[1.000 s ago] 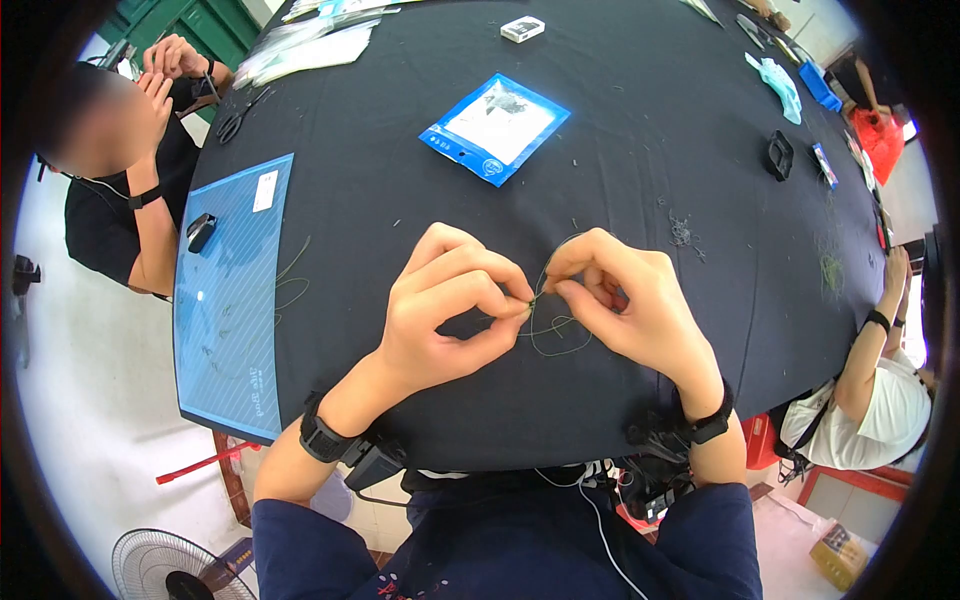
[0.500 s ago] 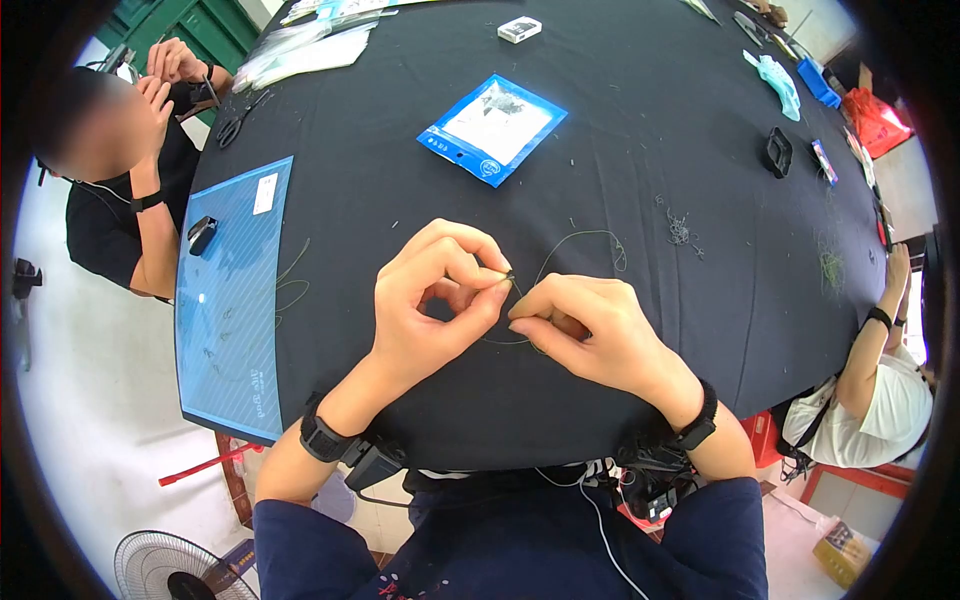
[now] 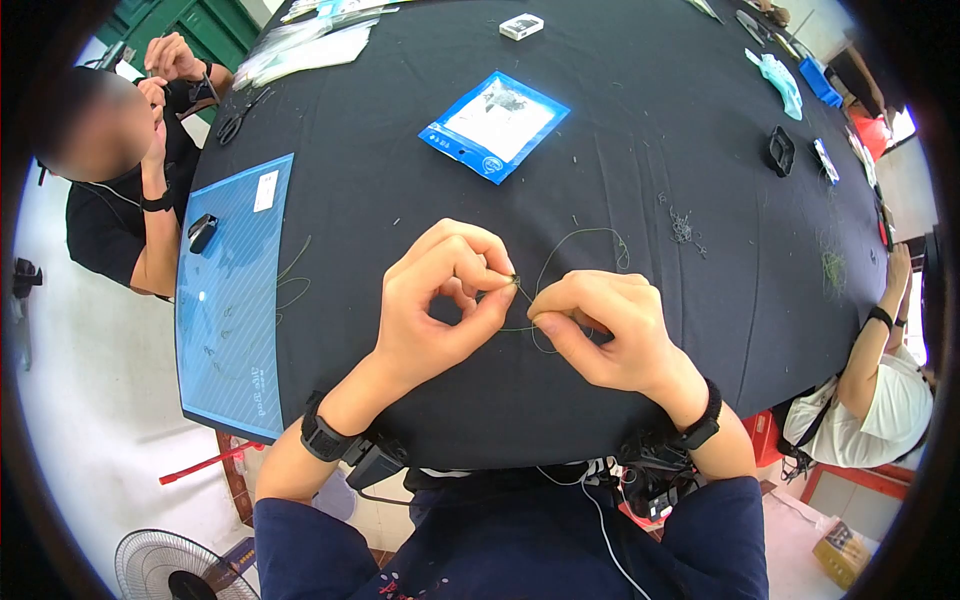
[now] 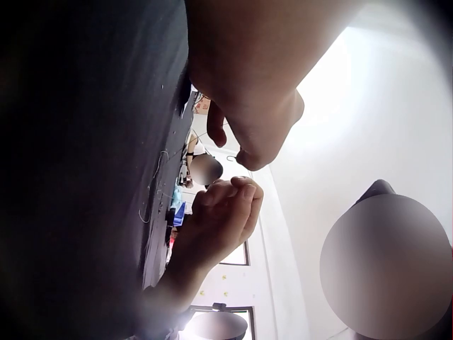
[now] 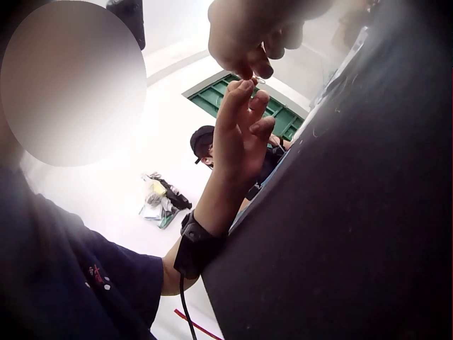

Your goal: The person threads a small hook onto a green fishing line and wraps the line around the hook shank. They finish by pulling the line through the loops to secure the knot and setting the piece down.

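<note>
Here's the left hand [image 3: 425, 290], thumb and index finger pinched together over the counter [image 3: 500, 425], and right at those tips sits a small dark piece [image 3: 515, 281], most of it covered; it may be a hook, but at this size that is hard to swear to. Just to the right of it and a touch lower, the right hand [image 3: 620, 325] has its thumb and forefinger closed on a thin green line [image 3: 590, 230]. A short stretch of that line spans the small gap between the two sets of fingers, which stay apart from each other. More of it loops out beyond the right fingers, and another strand shows beneath them.

Straight ahead of the fingers lies the blue-edged packet [image 3: 495, 128], with the little white box [image 3: 521, 26] farther out. Over to the left of the left fingers, it's the blue mat [image 3: 235, 330] with a black object [image 3: 202, 233] on it, and the scissors [image 3: 232, 126] beyond its far end. Off to the right of the right fingers, a tangle of dark bits [image 3: 685, 230] is on the black cloth, then a green tangle [image 3: 832, 270] farther right, and the black tray [image 3: 780, 152] out beyond both.
</note>
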The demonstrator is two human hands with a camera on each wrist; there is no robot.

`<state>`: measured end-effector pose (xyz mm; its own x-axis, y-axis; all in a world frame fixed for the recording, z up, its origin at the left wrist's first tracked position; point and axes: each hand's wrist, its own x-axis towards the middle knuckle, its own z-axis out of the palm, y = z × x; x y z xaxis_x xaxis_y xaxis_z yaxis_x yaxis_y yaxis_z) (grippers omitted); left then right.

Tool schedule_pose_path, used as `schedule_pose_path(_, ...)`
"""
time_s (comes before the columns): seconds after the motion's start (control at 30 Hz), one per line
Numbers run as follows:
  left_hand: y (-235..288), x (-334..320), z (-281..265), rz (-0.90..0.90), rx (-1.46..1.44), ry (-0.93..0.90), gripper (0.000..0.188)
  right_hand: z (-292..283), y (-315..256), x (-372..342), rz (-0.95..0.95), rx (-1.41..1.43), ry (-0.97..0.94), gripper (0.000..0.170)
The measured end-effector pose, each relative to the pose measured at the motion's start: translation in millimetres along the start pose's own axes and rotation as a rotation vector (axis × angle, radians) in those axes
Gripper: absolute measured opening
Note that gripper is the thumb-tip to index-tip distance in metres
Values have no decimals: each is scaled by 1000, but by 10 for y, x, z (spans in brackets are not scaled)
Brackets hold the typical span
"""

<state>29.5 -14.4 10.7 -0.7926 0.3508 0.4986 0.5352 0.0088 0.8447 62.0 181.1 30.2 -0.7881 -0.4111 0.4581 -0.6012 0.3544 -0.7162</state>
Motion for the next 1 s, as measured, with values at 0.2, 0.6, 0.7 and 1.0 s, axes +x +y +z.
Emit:
schedule_pose_path(0.2,10,3,6,-8,-14,-26,17,-20,7,5,8,-37,92,10)
schedule_pose_path(0.6,42,35,-14,150,103,-92,18,46,67,2,229,-6,-43,6)
schedule_pose_path(0.7,14,38,-33,158,190,-3,18,59,58,-4,201,0,-119,6)
schedule_pose_path(1.0,15,65,-47,273,453,12,20,22,33,-1,41,53,-139,7)
